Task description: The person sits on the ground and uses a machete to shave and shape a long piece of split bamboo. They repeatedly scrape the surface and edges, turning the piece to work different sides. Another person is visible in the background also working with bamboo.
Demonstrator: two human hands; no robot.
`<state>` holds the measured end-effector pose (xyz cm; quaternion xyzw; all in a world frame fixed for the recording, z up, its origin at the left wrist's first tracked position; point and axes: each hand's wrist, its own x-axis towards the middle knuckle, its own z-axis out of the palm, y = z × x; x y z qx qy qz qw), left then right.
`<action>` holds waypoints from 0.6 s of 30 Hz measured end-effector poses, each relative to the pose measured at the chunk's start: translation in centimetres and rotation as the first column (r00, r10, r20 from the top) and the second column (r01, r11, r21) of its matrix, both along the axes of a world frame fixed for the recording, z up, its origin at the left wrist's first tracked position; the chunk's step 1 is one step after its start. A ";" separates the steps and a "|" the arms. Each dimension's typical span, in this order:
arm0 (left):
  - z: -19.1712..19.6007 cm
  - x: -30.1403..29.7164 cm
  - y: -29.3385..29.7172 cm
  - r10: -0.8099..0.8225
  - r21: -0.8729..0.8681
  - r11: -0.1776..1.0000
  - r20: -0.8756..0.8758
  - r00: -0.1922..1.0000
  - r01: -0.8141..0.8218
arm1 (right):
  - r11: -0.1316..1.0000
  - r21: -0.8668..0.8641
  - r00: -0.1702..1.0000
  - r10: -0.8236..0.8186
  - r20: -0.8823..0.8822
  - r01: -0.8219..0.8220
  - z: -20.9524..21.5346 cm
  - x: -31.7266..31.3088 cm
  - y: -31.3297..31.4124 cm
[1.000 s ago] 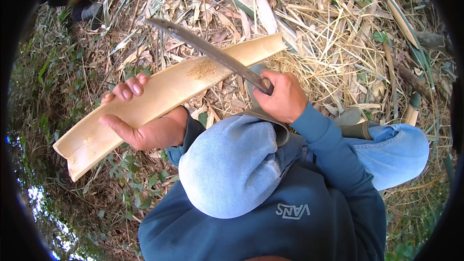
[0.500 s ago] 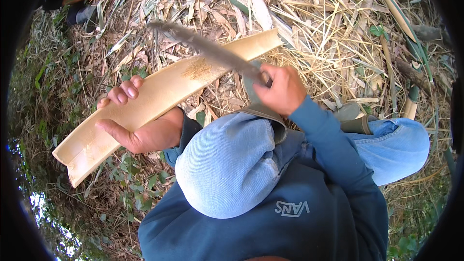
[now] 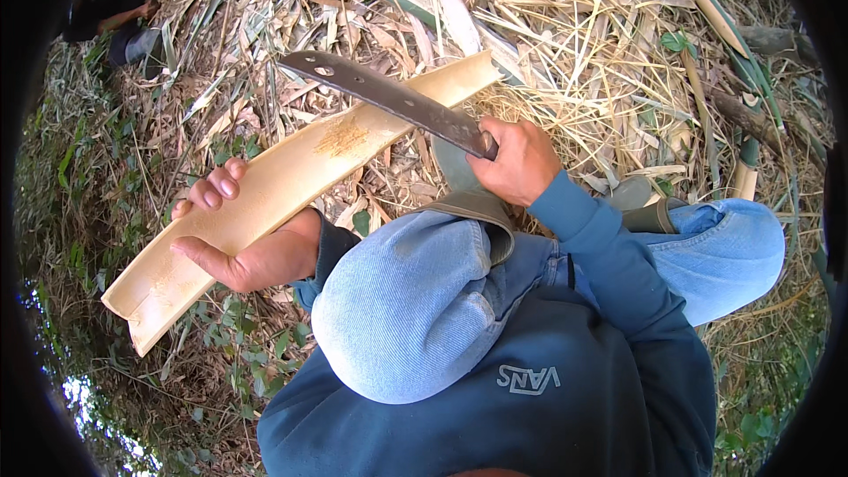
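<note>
Above leaf-littered ground [image 3: 393, 187] I have the split bamboo [image 3: 274, 181] slanting, fingers of the left hand [image 3: 252, 265] clamped around its lower-left part. The machete [image 3: 380, 91] crosses over its upper-right half, fingers of the right hand [image 3: 521, 159] clamped on it; shavings [image 3: 343, 137] speckle the bamboo.

A short word in pale grey block lettering [image 3: 528, 379] is printed on the dark blue, long-sleeved cloth top [image 3: 397, 433] worn by the person. The letters are seen upside down, and an angular line of the same pale grey is drawn along their lower edge in this view. The word is placed nearer the body than the right hand's fingers [image 3: 496, 131], and well to the right of the left hand's fingers [image 3: 208, 195].
</note>
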<state>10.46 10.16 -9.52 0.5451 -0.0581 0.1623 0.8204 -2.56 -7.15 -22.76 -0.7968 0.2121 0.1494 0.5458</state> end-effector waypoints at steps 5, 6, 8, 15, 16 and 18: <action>0.1 0.1 -0.4 -0.004 -0.019 1.000 -0.006 1.000 0.003 | 0.994 -0.088 0.984 -0.076 -0.161 0.062 -4.3 -0.7 -1.3; -0.1 0.0 0.0 -0.014 -0.016 1.000 0.001 1.000 0.014 | 0.996 -0.070 0.986 -0.070 -0.153 0.060 -3.8 -1.4 -1.0; -0.4 0.2 0.4 -0.002 0.008 1.000 0.000 1.000 0.002 | 0.998 -0.054 0.993 -0.034 -0.113 0.028 -2.8 -1.4 -0.6; -0.3 0.3 1.1 -0.022 -0.028 0.999 0.003 1.000 0.022 | 0.997 -0.028 0.981 -0.069 -0.182 0.065 -5.3 -1.8 -1.6; -0.6 0.4 1.4 -0.038 -0.001 0.999 0.017 0.999 0.038 | 0.999 0.005 0.989 -0.039 -0.145 0.040 -3.2 -1.6 -1.1; -0.4 0.4 0.7 -0.012 -0.004 1.000 -0.007 1.000 0.012 | 1.000 -0.015 0.999 -0.003 -0.049 0.002 -2.2 -1.6 -0.6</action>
